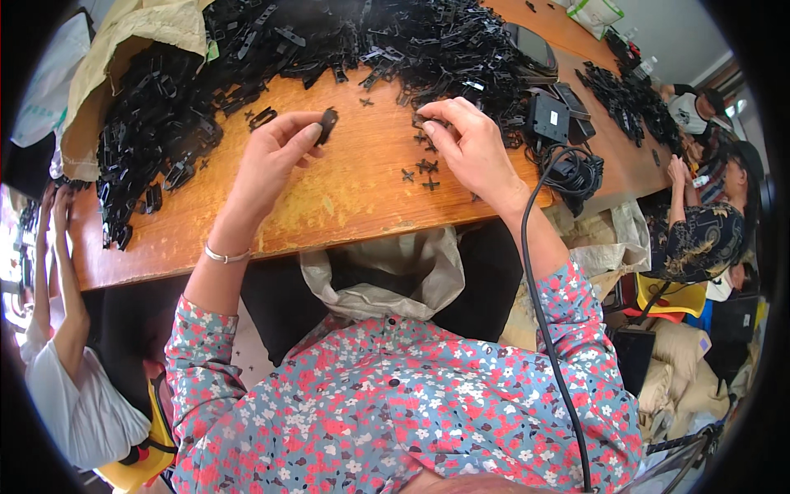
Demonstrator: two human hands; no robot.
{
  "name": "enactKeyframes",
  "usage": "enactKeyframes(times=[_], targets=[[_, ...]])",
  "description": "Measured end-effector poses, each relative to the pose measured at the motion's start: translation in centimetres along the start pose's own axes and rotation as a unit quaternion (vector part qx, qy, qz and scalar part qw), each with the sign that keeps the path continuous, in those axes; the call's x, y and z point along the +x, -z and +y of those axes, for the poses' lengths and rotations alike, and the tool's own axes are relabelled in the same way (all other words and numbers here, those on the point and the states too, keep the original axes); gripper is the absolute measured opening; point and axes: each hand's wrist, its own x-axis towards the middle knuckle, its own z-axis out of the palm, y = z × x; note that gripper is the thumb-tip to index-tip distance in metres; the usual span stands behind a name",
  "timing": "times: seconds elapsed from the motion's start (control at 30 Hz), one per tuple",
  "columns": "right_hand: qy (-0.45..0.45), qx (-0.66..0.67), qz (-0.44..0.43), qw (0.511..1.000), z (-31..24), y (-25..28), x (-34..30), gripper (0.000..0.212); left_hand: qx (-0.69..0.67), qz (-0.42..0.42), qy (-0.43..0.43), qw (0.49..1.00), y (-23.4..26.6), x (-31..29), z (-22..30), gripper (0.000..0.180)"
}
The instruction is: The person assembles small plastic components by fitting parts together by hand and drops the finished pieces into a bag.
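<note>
My left hand (284,148) is closed on a small black plastic part (327,126), pinched between thumb and fingers above the wooden table (329,198). To the right, the thumb and fingers of my right hand (473,148) come together low over the table, beside a few small black cross-shaped pieces (428,167). Something dark shows at those fingertips, but its shape is mostly hidden. Between my left hand and the pile lies a black oblong frame-like part (262,118).
A large heap of black plastic parts (271,41) covers the far side, spilling by a brown paper sack (136,33). At right stand a black box (548,117) and coiled cable (573,173). An open white sack (378,296) hangs at my lap. Other people sit left and right.
</note>
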Motion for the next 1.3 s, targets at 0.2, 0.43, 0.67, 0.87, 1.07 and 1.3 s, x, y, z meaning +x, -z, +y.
enactKeyframes(times=[0.2, 0.43, 0.67, 0.87, 1.07, 1.3], targets=[[0.021, 0.143, -0.007, 0.99, -5.2, -0.4, -0.6, 0.016, -0.248, -0.044, 0.105, 0.962, -2.6, -1.3, 1.1, 0.033], [0.076, 0.131, 0.014, 0.988, -6.3, -0.6, -1.2, 0.012, -0.3, -0.089, 0.135, 0.94, -4.3, -2.4, 2.0, 0.035], [0.056, 0.14, -0.072, 0.986, -7.0, 0.2, -1.1, 0.012, -0.306, -0.111, 0.164, 0.931, -4.5, -3.0, 2.3, 0.033], [0.247, 0.007, -0.03, 0.969, -6.6, 0.7, -0.4, 0.009, -0.332, -0.145, 0.177, 0.915, -4.6, -3.4, 2.3, 0.03], [0.338, -0.057, -0.017, 0.939, -7.1, 1.6, -0.1, 0.013, -0.371, -0.204, 0.196, 0.885, -4.6, -3.4, 1.7, 0.029], [0.4, -0.04, -0.026, 0.915, -7.4, 2.1, 0.1, 0.018, -0.391, -0.207, 0.211, 0.872, -5.1, -4.1, 2.2, 0.025]])
